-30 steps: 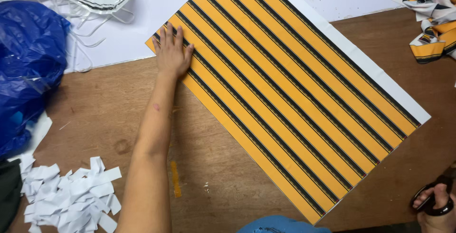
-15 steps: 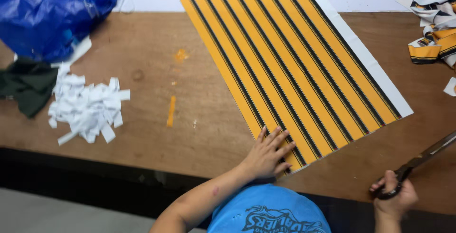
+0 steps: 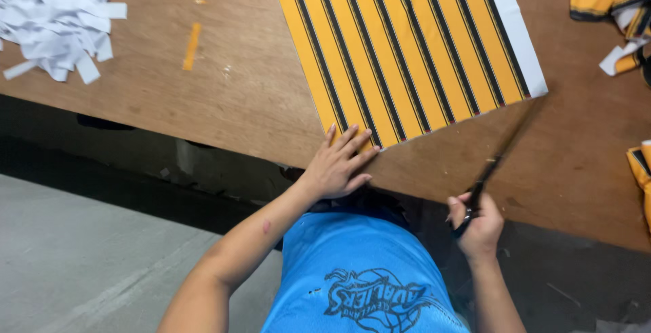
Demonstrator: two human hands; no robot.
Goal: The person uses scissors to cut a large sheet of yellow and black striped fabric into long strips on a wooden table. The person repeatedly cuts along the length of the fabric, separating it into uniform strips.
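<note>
Closest to the camera is a blue shirt (image 3: 359, 279) with a dark drawing on it. Just past it, the right hand (image 3: 478, 224) is closed tight around the handles of dark scissors (image 3: 489, 170). The blades look blurry and point up toward the striped sheet. I cannot tell if the blades touch it.

The left hand (image 3: 339, 163) lies flat with its fingers spread out. Its fingertips press on the near corner of the striped sheet (image 3: 400, 48). The two hands are apart from each other.

The sheet is orange with black lines and has a white strip along its right side. It lies flat on the brown wooden table (image 3: 237, 95) and runs off the top of the view.

Farther left sits a pile of white paper scraps (image 3: 57, 24), and a small orange strip (image 3: 192, 46) lies near it. On the far right are cut striped pieces (image 3: 614, 1).
</note>
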